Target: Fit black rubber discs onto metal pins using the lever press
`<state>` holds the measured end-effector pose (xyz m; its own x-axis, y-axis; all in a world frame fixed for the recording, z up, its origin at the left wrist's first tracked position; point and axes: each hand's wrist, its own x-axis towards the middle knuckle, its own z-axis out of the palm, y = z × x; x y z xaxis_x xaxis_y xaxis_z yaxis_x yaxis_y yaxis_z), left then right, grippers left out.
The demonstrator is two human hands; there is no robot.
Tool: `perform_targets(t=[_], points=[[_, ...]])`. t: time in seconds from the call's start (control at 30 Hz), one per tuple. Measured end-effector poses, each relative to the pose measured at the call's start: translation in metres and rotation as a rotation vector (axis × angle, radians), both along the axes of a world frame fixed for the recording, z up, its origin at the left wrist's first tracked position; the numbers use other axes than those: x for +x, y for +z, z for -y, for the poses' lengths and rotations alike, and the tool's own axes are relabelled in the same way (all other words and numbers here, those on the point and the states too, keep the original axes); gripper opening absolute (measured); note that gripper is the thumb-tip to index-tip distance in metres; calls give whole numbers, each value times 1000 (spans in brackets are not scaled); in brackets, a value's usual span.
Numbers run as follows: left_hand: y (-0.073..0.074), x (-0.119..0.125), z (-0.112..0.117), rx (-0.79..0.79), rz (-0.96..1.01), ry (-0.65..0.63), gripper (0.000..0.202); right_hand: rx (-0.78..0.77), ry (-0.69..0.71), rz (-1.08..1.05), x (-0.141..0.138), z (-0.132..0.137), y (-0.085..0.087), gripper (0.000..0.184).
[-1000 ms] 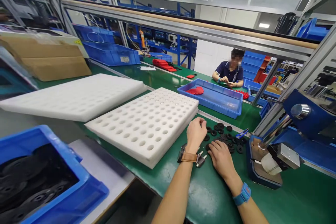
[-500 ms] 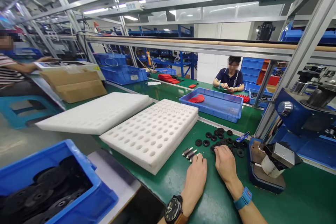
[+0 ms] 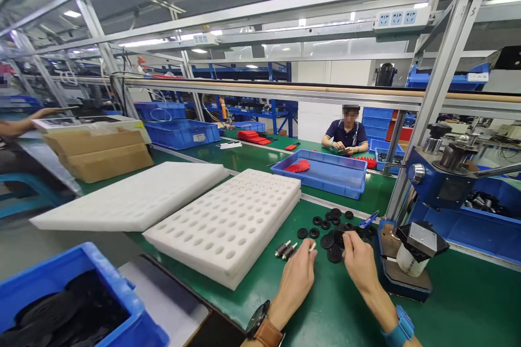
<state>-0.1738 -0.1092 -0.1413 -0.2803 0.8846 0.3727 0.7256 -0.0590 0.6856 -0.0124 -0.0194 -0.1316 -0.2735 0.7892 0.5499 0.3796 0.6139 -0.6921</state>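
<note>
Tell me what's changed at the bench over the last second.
The left hand drew back toward the wearer, from beyond the dark rollers to beside them, and now holds a white-tipped part. The right hand shifted slightly right, showing more of the large black discs; whether it grips one is unclear. The perforated foam block and blue tray stayed put.

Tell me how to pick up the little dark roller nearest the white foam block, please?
Pinch the dark roller around its thick middle, from above, thumb and finger on its long sides. That's probably best: it lies on its side on the green table, and its pale ends are thinner. A second roller lies close beside it.
</note>
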Motion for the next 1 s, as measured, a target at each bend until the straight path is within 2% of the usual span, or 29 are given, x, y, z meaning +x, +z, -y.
perform_targets(t=[0.17, 0.27, 0.33, 0.4, 0.57, 0.63, 0.77, 0.87, 1.0], points=[[35, 26, -39, 76, 219, -304, 16, -149, -37, -157, 30, 5, -9, 52], [45, 48, -63, 84, 259, -428, 14, -166, -89, -249, 40, 1, -12, 54], [41, 58, -74, 91, 273, -468, 9, -162, -102, -305, 44, -1, -11, 53], [30, 62, -80, 98, 324, -485, 6, -162, -101, -340, 45, -1, -9, 49], [2, 55, -82, 116, 467, -449, 9, -173, -86, -276, 42, 7, -6, 43], [0, 53, -81, 115, 480, -446, 12, -154, -102, -254, 40, 11, -6, 43], [6, 52, -78, 125, 483, -452, 13, -83, -148, -210, 39, 14, -7, 41], [8, 54, -76, 123, 473, -468, 12, 32, -192, -133, 41, 14, -8, 38], [0, 56, -77, 124, 458, -449, 11, 256, -184, 8, 46, 12, -12, 37]])
